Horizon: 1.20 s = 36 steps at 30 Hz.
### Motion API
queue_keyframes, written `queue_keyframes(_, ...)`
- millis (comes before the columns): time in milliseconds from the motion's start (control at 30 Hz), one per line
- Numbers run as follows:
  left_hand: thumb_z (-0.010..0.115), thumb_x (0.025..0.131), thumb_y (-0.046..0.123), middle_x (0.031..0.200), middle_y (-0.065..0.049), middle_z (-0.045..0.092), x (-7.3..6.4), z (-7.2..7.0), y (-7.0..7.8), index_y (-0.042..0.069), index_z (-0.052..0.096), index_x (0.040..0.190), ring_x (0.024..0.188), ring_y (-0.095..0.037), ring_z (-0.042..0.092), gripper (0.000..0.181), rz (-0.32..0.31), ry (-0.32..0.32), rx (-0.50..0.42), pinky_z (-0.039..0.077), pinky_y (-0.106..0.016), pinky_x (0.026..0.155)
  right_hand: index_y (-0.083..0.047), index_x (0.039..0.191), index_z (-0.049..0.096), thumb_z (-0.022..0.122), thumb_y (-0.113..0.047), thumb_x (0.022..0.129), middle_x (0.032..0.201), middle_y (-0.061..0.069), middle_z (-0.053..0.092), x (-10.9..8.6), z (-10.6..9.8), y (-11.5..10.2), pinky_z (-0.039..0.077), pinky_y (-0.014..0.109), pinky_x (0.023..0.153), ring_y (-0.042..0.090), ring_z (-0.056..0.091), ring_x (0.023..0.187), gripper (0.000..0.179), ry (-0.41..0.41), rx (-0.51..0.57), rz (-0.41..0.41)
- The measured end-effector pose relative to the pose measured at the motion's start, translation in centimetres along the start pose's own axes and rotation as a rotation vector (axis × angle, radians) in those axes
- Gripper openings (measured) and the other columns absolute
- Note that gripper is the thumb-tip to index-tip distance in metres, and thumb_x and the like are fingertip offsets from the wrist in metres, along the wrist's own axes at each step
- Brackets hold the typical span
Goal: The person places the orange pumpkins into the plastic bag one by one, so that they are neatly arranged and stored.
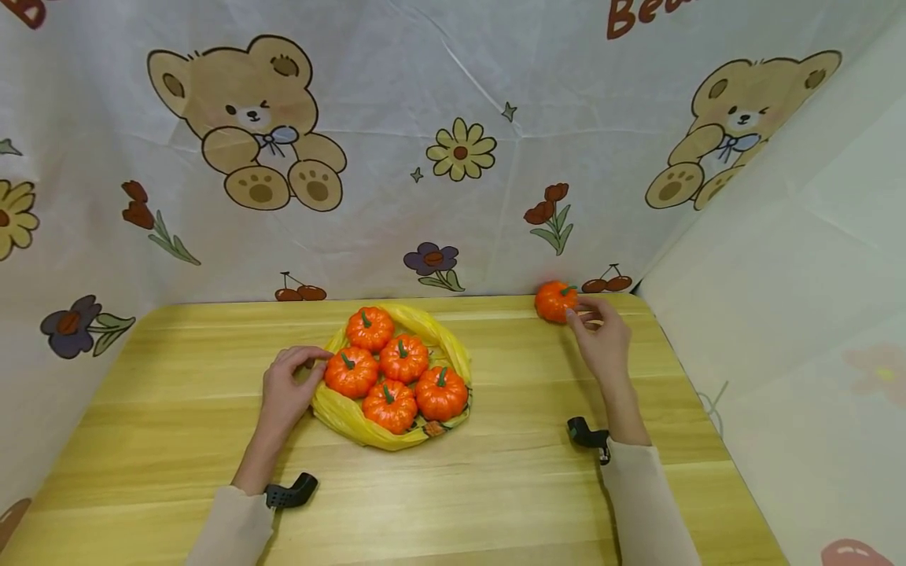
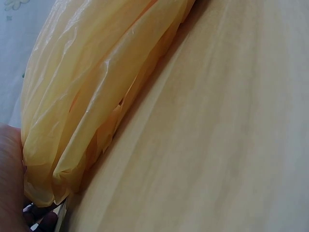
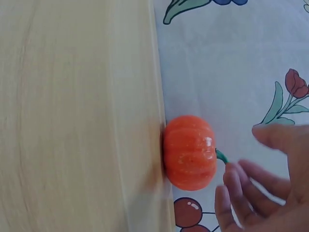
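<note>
Several small orange toy pumpkins [image 1: 403,358] with green stems sit in a yellow plastic bag [image 1: 347,420] whose rim is rolled down around them. At the bag's left side, my left hand [image 1: 286,387] pinches the rim between thumb and fingers. The left wrist view shows the bag's folded wall [image 2: 104,92] up close, with part of the hand at the left edge. Another toy pumpkin [image 3: 189,152] stands alone at the table's back edge, to the right. Beside it is my right hand [image 1: 602,334], thumb and fingers apart, fingertips close to the green stem [image 3: 222,155].
The wooden table [image 1: 453,503] ends at the back against a white cloth [image 1: 375,228] printed with bears and flowers. A pale curtain [image 1: 786,314] borders the right side. Each wrist carries a black camera, one on the left [image 1: 292,492] and one on the right [image 1: 586,434].
</note>
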<state>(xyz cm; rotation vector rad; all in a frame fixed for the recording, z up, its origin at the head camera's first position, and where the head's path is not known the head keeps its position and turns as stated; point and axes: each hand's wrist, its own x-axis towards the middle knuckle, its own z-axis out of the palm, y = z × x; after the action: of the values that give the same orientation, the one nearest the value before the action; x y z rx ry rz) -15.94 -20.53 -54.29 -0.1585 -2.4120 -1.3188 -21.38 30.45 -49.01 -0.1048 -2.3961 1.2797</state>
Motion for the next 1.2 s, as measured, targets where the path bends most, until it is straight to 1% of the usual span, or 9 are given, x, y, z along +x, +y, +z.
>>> queue_keyframes(67,0.073,0.093,-0.003,0.108,-0.012,0.077,0.0,0.0,-0.1,0.005,0.08,0.103,0.093,-0.015,0.055,0.014,0.002,-0.003,-0.001,0.04,-0.023,0.085,-0.001,0.13,0.069,0.075,-0.021,0.098,0.118,0.019,0.073,0.1,-0.1,0.2,0.047,0.006,0.08,0.027,0.065,0.099,0.038,0.04,0.003,0.049)
queue_keyframes(133,0.074,0.093,-0.003,0.107,-0.012,0.077,0.0,0.0,-0.1,0.006,0.08,0.102,0.092,-0.015,0.055,0.014,0.002,-0.002,0.004,0.04,-0.023,0.085,0.0,0.131,0.068,0.076,-0.02,0.097,0.122,0.021,0.072,0.2,0.0,0.2,0.051,0.013,0.085,0.029,0.066,0.105,0.041,0.06,0.008,0.087)
queue_keyframes(233,0.074,0.093,-0.002,0.107,-0.012,0.077,0.0,-0.1,-0.2,0.006,0.08,0.102,0.092,-0.015,0.055,0.014,-0.002,-0.002,0.007,0.04,-0.021,0.084,0.001,0.134,0.065,0.077,-0.02,0.096,0.13,0.025,0.067,0.4,0.1,0.4,0.056,0.032,0.098,0.035,0.064,0.117,0.046,0.057,0.018,0.132)
queue_keyframes(300,0.074,0.093,-0.003,0.107,-0.011,0.077,0.0,-0.2,-0.2,0.006,0.08,0.102,0.092,-0.015,0.055,0.014,-0.003,0.002,0.008,0.04,-0.02,0.085,0.003,0.138,0.061,0.077,-0.02,0.096,0.137,0.026,0.064,0.5,0.3,0.5,0.053,0.046,0.105,0.039,0.061,0.125,0.051,0.032,0.023,0.147)
queue_keyframes(367,0.074,0.093,-0.003,0.107,-0.011,0.077,0.0,-0.4,-0.2,0.006,0.08,0.102,0.093,-0.016,0.055,0.014,-0.001,0.003,0.01,0.041,-0.02,0.085,0.004,0.142,0.058,0.077,-0.021,0.096,0.142,0.027,0.06,0.6,0.5,0.7,0.049,0.053,0.11,0.04,0.057,0.131,0.056,0.004,0.021,0.157)
queue_keyframes(500,0.073,0.093,-0.003,0.107,-0.013,0.077,0.0,-0.6,-0.1,0.005,0.08,0.102,0.092,-0.016,0.055,0.014,0.0,0.006,0.018,0.041,-0.02,0.085,0.006,0.147,0.052,0.077,-0.023,0.096,0.148,0.028,0.056,1.0,1.1,0.8,0.045,0.055,0.114,0.042,0.053,0.137,0.064,-0.038,0.018,0.153)
queue_keyframes(733,0.073,0.093,-0.003,0.109,-0.013,0.077,-0.1,-0.6,0.1,0.004,0.08,0.103,0.094,-0.014,0.055,0.014,-0.013,-0.005,0.022,0.041,-0.019,0.086,0.006,0.153,0.046,0.077,-0.027,0.096,0.155,0.027,0.051,2.1,1.7,0.5,0.042,0.056,0.117,0.042,0.047,0.143,0.072,-0.079,0.007,0.164)
queue_keyframes(967,0.073,0.093,-0.003,0.109,-0.012,0.077,0.0,-0.5,0.2,0.005,0.08,0.103,0.096,-0.015,0.056,0.014,-0.012,-0.001,0.012,0.04,-0.02,0.087,0.004,0.155,0.042,0.08,-0.025,0.093,0.155,0.03,0.049,2.9,2.2,0.4,0.039,0.054,0.119,0.043,0.047,0.144,0.078,-0.13,-0.018,0.199)
queue_keyframes(1200,0.073,0.093,-0.003,0.109,-0.012,0.077,0.1,-0.6,0.4,0.005,0.08,0.103,0.095,-0.017,0.056,0.014,-0.011,-0.002,0.007,0.041,-0.021,0.087,0.001,0.156,0.041,0.083,-0.023,0.09,0.155,0.028,0.049,3.4,2.9,0.8,0.036,0.055,0.121,0.045,0.047,0.143,0.082,-0.163,-0.068,0.176)
